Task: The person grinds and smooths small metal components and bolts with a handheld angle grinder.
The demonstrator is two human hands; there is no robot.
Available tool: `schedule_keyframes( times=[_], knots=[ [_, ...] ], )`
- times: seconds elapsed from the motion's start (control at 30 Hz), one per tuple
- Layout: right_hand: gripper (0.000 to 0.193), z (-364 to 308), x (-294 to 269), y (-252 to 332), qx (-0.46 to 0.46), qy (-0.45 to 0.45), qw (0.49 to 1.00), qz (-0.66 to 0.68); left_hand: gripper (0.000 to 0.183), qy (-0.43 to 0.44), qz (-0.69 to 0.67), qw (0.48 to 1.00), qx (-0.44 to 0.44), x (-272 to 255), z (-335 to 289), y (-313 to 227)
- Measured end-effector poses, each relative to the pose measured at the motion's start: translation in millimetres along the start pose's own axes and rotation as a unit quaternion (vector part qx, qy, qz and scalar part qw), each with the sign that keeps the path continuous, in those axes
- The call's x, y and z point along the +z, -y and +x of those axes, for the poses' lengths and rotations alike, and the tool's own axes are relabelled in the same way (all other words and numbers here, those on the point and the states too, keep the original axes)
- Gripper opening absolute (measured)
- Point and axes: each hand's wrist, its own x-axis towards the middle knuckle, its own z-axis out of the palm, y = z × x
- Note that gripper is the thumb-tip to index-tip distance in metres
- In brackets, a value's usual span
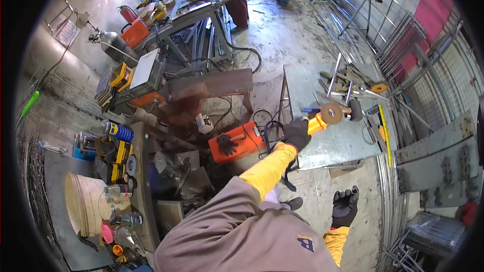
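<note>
My left hand (296, 134), in a black glove, is closed on an angle grinder (317, 124) with a yellow-orange body. The grinder's brown disc (331, 113) faces up over a sheet-metal table (338, 146). Beside the disc is a dark hammer head (356, 110). My right hand (345, 207), also gloved in black, is held off the table's near side, palm up. Its fingers are loosely curled, with nothing in them. Farther back on the sheet lies a pile of tools and metal pieces (348, 78). A yellow ruler-like strip (385, 136) lies along the table's right edge.
An orange-red case (237, 142) with a loose black glove (227, 144) stands left of the table, among cables. Left are a wooden bench (143, 186), a spray can (117, 131) and a bucket (83, 204). Metal bars (387, 191) line the right. Two people stand at the back.
</note>
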Motion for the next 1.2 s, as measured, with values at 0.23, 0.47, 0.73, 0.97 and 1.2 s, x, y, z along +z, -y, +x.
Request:
schedule_keyframes(
  times=[0.23, 0.47, 0.73, 0.97, 1.2],
  knots=[
    [0.029, 50.6, 28.5, -4.6, 0.037, -0.028, 0.998, -0.043, 0.043, -0.055, -0.035, 0.998, 0.016, 3.5, -11.4, 0.6],
    [0.030, 91.6, 57.5, -1.9, 0.022, -0.001, 0.996, -0.090, 0.043, -0.048, -0.059, 0.997, 0.009, -3.8, -4.5, -0.8],
    [0.033, 110.9, 47.2, -8.8, 0.025, -0.062, 0.996, -0.066, 0.045, -0.039, -0.045, 0.998, 0.003, 3.9, -5.0, -0.3],
    [0.035, 130.9, 39.0, 6.3, -0.001, -0.014, 0.992, -0.128, 0.044, -0.034, -0.021, 0.999, -0.009, 6.7, -4.2, -2.4],
    [0.026, 184.3, 32.7, 4.0, 0.057, -0.051, 0.993, -0.096, 0.037, -0.040, -0.052, 0.998, -0.022, -7.0, -6.7, -5.8]
  ],
)
